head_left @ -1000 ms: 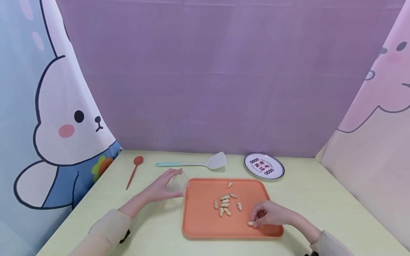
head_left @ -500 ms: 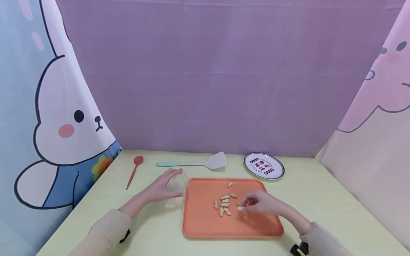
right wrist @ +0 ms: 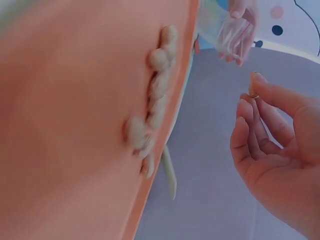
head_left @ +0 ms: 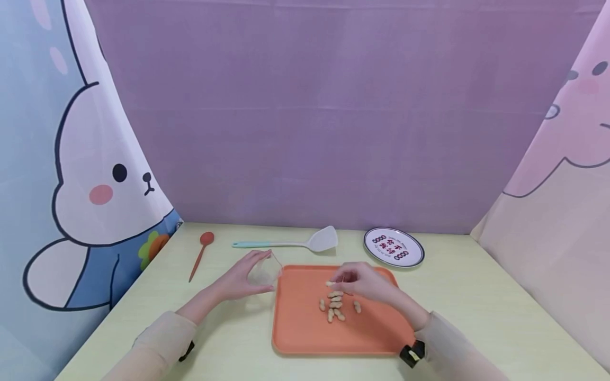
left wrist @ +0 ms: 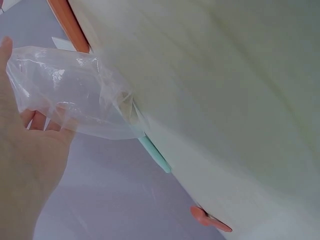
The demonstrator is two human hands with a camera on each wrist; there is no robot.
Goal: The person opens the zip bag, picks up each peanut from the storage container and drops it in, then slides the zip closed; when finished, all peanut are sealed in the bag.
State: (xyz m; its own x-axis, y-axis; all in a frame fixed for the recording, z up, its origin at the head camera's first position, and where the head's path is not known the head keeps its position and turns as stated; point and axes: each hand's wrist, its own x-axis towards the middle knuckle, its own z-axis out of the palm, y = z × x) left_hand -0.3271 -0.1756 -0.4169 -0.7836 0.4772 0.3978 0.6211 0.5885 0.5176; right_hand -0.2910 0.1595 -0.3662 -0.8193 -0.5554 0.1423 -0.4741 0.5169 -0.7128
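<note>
My left hand (head_left: 243, 279) holds a clear plastic bag (left wrist: 75, 92) by its mouth, thumb and fingers spread apart to keep it wide, just off the tray's left edge. A beige patch shows through the bag's lower end in the left wrist view. Between thumb and fingertips my right hand (head_left: 366, 281) pinches a peanut (right wrist: 253, 86), raised over the back part of the orange tray (head_left: 305, 339). Beneath and in front of that hand, several unshelled peanuts (head_left: 335, 305) lie in a loose cluster on the tray, with another peanut (head_left: 357, 307) slightly to their right.
Behind the tray lies a spatula (head_left: 322, 239) with a pale green handle. A red spoon (head_left: 206, 239) is at the back left, and a white oval plate (head_left: 393, 247) with red print sits at the back right. A purple curtain (head_left: 305, 116) closes off the table's far side.
My right hand has lifted a peanut from the tray's front right and carried it left and back across the tray. The left hand and the bag stay in place.
</note>
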